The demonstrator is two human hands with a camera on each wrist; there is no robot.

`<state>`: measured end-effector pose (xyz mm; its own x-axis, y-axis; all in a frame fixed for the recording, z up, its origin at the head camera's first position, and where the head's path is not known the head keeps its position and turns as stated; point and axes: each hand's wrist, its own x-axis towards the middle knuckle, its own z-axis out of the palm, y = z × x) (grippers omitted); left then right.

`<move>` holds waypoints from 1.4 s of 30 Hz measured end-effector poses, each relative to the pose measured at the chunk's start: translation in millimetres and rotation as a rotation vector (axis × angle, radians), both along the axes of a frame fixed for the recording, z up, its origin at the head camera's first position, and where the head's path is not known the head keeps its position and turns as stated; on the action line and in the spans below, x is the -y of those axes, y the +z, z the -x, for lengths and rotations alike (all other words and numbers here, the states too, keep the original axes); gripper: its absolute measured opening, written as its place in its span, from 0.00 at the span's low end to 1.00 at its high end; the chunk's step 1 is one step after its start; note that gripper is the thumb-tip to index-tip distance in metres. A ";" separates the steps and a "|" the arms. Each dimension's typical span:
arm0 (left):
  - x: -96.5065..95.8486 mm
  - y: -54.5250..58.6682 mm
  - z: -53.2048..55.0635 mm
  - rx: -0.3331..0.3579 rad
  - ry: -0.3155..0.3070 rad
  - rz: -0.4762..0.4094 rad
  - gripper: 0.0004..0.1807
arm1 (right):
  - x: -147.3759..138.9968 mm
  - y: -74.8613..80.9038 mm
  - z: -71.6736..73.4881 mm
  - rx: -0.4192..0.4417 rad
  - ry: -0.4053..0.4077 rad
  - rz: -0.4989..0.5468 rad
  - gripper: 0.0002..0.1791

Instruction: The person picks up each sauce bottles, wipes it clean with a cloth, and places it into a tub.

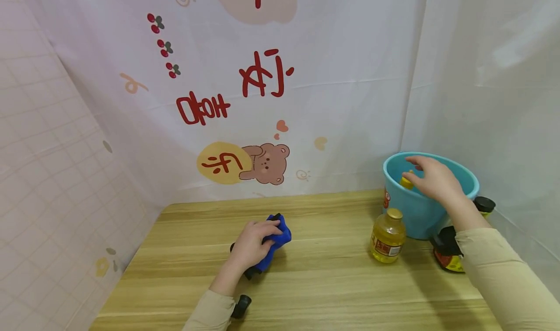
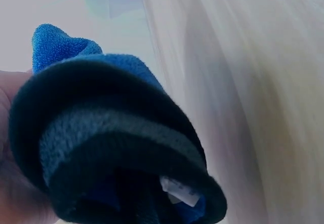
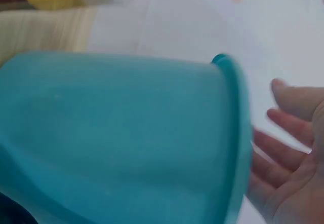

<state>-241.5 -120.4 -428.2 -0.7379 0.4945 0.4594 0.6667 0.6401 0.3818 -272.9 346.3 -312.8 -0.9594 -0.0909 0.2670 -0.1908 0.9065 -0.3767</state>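
My left hand (image 1: 253,243) grips a bunched blue cloth with black edging (image 1: 282,236) over the left-middle of the table, fingers curled over its top. Up close in the left wrist view, the blue cloth (image 2: 63,49) shows thick dark folds and a small white tag. My right hand (image 1: 437,178) is over the mouth of a light-blue bucket (image 1: 420,217), thumb and fingers spread apart. A yellow-capped item (image 1: 407,181) shows inside the bucket, just below the thumb. In the right wrist view nothing lies in the right hand (image 3: 293,173), beside the bucket's rim.
A bottle of yellow oil (image 1: 388,238) stands before the bucket. Right of it, a black-capped bottle (image 1: 484,204) with a red and yellow label is partly hidden by the right forearm. The wood-grain table (image 1: 332,282) meets a printed white curtain (image 1: 350,127) behind.
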 end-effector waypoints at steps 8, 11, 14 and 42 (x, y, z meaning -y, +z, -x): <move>-6.4 3.2 1.1 -0.032 -0.032 0.029 0.15 | 11.4 -3.8 -31.4 -0.220 0.146 0.040 0.26; -7.7 3.0 0.4 -0.028 -0.030 0.043 0.14 | 12.4 -7.8 -41.4 -0.252 0.181 0.037 0.26; -8.4 2.7 -0.7 -0.022 -0.025 0.053 0.14 | 14.1 -14.1 -49.8 -0.298 0.211 0.034 0.26; -26.8 -0.4 -6.5 -0.075 -0.031 0.005 0.14 | 31.1 -76.8 -56.6 -0.315 0.295 -0.067 0.32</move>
<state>-235.0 -93.6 -428.6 -0.6859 0.5192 0.5098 0.7128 0.6205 0.3271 -216.2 315.2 -389.5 -0.7627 -0.3756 0.5265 -0.5411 0.8165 -0.2013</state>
